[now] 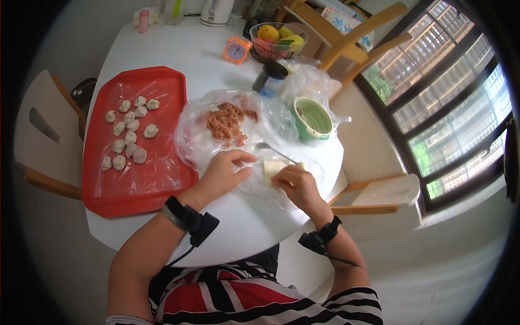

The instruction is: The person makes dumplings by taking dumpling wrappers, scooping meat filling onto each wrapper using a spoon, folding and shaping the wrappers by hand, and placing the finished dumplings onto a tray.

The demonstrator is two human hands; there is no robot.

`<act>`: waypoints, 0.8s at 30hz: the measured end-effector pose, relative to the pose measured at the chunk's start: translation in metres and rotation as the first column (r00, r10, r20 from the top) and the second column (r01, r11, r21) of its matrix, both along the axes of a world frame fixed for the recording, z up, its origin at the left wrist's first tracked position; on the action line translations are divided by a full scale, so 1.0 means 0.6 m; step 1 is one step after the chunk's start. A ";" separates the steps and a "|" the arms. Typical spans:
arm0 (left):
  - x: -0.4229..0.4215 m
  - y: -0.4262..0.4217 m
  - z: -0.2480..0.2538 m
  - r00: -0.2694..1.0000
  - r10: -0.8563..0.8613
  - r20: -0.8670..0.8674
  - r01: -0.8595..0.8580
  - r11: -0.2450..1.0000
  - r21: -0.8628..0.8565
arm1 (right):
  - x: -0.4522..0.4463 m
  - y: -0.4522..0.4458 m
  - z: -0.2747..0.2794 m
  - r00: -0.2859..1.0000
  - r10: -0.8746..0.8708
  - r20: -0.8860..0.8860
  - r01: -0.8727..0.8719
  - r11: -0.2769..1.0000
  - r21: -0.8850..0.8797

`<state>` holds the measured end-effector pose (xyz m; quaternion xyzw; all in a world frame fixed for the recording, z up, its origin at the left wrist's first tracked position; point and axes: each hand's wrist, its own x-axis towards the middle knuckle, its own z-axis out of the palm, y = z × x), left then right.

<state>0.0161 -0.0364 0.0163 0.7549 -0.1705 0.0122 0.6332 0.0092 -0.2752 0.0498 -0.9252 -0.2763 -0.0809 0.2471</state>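
My right hand [298, 185] is closed at the handle end of a small metal spoon [279, 153], whose bowl points towards the meat. Its fingertips touch a stack of pale dough wrappers [269, 169] on clear plastic. To the left, my left hand [223, 174] hovers over the plastic bag's near side, thumb and fingers apart, with nothing in it. Beyond it, minced meat [226, 123] lies on the spread clear plastic bag [189, 116]. Several wrapped dumplings [132, 125] sit on the plastic-lined red tray [97, 200] at the left.
A green strainer basket [313, 119] and a dark-lidded jar [270, 78] stand at the right. Farther back are an orange clock [236, 50], a wire fruit basket [279, 54], a white kettle [215, 12] and a pink bottle [143, 21]. Chairs flank the white table [233, 233].
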 end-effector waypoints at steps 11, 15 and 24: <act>-0.002 -0.002 -0.001 1.000 -0.025 -0.013 0.026 0.999 0.019 | -0.006 -0.003 -0.007 1.000 -0.004 -0.004 0.004 0.997 0.071; -0.003 -0.004 0.007 1.000 -0.011 -0.002 0.011 1.000 0.029 | 0.005 -0.003 -0.008 0.986 -0.051 -0.159 0.070 0.990 0.119; -0.006 -0.003 0.016 0.998 -0.036 -0.059 0.031 0.996 -0.080 | 0.036 -0.034 -0.004 0.799 -0.007 -0.602 0.300 0.872 0.388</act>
